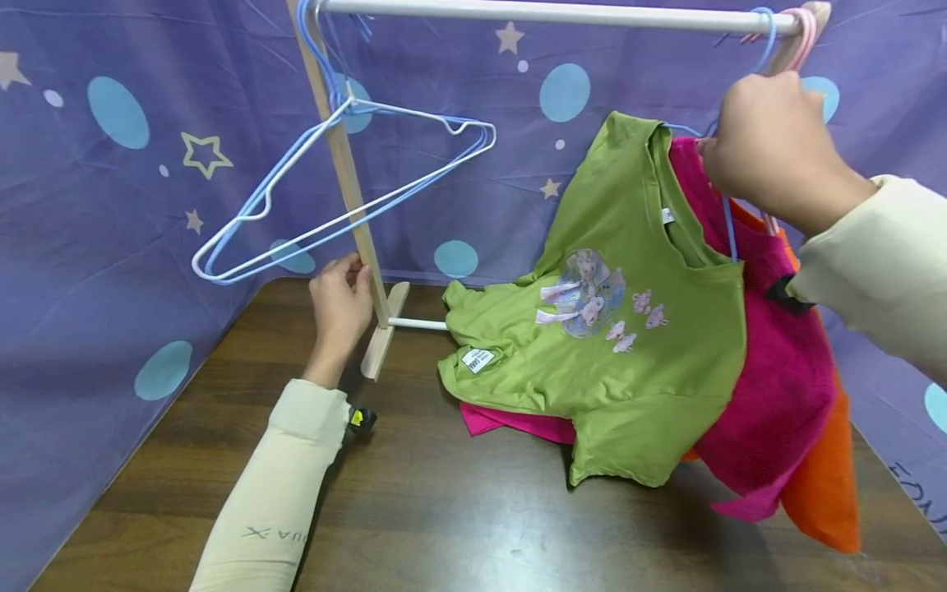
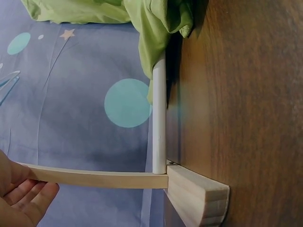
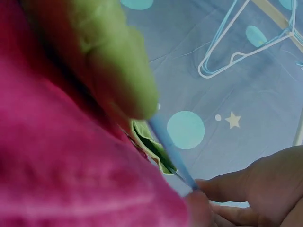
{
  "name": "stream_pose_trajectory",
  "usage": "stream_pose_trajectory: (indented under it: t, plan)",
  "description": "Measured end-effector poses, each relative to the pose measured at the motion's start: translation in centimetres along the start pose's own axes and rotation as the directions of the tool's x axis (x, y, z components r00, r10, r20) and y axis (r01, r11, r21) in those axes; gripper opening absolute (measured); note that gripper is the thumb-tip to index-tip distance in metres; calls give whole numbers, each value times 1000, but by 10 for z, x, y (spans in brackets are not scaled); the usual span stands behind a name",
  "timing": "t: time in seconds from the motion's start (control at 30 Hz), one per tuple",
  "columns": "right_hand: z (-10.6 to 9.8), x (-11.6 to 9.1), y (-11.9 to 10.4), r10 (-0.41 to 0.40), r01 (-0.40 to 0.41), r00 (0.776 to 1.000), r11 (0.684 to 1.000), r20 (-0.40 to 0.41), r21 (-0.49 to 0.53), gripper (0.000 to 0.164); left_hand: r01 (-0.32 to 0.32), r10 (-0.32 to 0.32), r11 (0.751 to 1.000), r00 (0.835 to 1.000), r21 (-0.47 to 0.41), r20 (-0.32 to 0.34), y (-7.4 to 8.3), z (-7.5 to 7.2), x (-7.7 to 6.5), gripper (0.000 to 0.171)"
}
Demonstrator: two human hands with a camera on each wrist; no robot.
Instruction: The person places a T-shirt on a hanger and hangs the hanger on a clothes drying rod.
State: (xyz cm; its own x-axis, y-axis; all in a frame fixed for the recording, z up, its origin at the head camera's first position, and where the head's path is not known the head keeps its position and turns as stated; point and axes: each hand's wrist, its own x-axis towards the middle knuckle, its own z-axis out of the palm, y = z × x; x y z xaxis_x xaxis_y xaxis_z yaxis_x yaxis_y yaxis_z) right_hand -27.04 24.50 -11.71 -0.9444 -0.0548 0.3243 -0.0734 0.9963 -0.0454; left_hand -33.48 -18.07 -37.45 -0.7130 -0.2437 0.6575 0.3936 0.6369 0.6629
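Note:
A green T-shirt with a printed front hangs on a blue hanger at the rack's right end. My right hand pinches that hanger just below the white rail; in the right wrist view thumb and finger meet on the blue hanger. A blue hook shows over the rail above the hand. At the left, my left hand holds the rack's wooden post low down, and in the left wrist view the post passes between thumb and fingers.
Behind the green shirt hang a magenta garment and an orange garment. White and blue empty hangers hang at the rail's left end. The rack's wooden foot stands on a brown table, before a purple patterned cloth.

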Motion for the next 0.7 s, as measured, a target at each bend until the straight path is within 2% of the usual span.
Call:
stream_pose_trajectory:
  t: [0.17, 0.37, 0.57, 0.7]
  plan:
    - [1, -4, -2, 5, -5, 1000, 998, 3, -67, 20, 5, -5, 1000, 1000, -2, 7, 1, 1, 1, 24]
    - [3, -4, -8, -51, 51, 999, 990, 1, -135, 13, 1, -1, 1000, 1000, 2, 10, -1, 1, 1, 23]
    - [2, -2, -19, -66, 62, 997, 990, -34, -130, 9, -11, 11, 1000, 1000, 11, 1, -5, -2, 1, 21]
    - [-4, 0, -29, -51, 46, 997, 994, -58, -97, 16, -22, 22, 1000, 1000, 11, 1, -8, -2, 2, 22]
